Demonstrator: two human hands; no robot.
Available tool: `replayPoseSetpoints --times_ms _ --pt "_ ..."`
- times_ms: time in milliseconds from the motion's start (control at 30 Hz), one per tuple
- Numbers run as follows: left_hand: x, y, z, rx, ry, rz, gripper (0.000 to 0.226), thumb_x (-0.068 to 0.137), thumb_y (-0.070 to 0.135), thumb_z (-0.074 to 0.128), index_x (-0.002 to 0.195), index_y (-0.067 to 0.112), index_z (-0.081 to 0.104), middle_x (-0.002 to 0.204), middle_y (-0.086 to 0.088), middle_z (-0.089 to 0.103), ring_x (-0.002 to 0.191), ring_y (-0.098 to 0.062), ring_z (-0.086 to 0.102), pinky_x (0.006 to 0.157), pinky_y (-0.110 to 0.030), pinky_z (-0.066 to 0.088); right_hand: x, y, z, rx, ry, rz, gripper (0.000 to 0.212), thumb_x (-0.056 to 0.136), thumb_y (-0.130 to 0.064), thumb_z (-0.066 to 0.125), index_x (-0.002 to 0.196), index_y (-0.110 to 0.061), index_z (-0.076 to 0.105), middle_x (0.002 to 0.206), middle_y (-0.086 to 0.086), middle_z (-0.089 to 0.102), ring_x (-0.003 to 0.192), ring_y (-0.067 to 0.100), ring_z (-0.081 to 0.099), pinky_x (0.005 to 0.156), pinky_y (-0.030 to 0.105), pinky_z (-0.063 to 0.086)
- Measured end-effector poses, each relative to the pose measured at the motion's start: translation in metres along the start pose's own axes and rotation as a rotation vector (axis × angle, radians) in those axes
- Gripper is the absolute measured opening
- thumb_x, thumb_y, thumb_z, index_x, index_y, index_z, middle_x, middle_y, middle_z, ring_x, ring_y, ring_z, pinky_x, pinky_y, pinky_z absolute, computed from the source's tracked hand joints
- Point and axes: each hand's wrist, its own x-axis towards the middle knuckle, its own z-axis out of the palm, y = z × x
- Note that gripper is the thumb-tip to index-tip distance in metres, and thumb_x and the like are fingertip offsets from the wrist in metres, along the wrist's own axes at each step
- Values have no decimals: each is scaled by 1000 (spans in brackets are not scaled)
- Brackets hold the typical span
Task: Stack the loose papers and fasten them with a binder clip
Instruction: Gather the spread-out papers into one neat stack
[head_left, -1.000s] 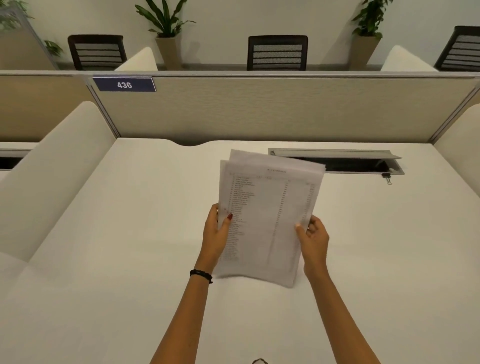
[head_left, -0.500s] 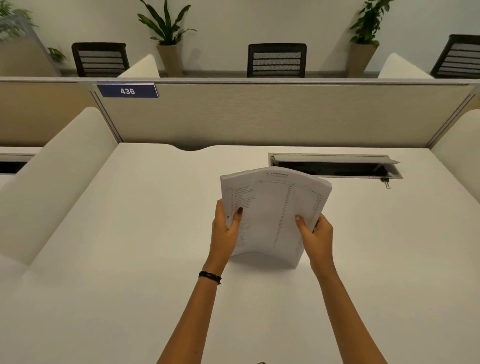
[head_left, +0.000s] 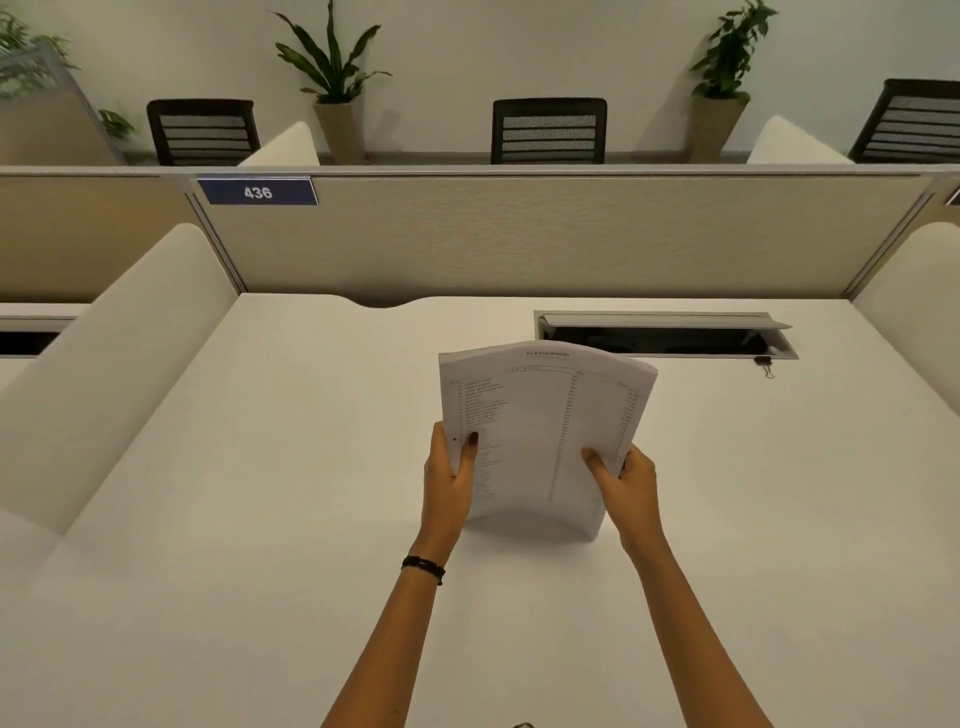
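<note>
Readable text, head view:
- Blue sign (head_left: 258, 192), top left corner of the desk's back partition (head_left: 545, 234): white digits "436". Clear.
- Top sheet of papers (head_left: 540, 431): printed heading near top edge, too blurred to read. Below it a table w/ rows of entries and cols of figures, approx. all illegible.
- No other text or brands legible.

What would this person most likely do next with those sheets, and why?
Probably free the right hand and reach for the small black binder clip. The white printed paper stack looks squared, standing on the white desk; left hand could hold it alone.
</note>
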Motion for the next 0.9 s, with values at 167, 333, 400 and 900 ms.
replayPoseSetpoints --times_ms 167,333,400,900 --pt "0 2 -1 13 8 4 24 96 21 42 104 43 39 106 24 52 94 6 55 70 -12 52 -2 -6 -1 17 20 -7 5 86 -12 60 91 -13 60 88 -2 64 83 21 61 70 28 52" --pt "2 -2 -8 24 34 21 14 95 19 44 107 27 45 104 16 57 93 -5 60 68 -16 54 -8 -7 -5 38 -8 -36 10 86 -13 61 95 -17 61 94 -5 66 85 17 63 67 24 53" --pt "3 -4 -15 24 55 13 11 94 21 49 104 22 50 101 11 61 90 -9 63 68 -20 56 -11 -7 -5 51 -47 -31 15 85 -15 63 97 -24 61 98 -6 67 87 14 65 70 28 57" --pt "0 -69 -69 133 -36 -354 17 90 15 56 106 14 52 108 -12 65 81 -14 64 54 -12 52 -27 58 32 99 -200 310 30 81 -13 68 110 -12 61 109 12 69 91 26 69 81 47 57"
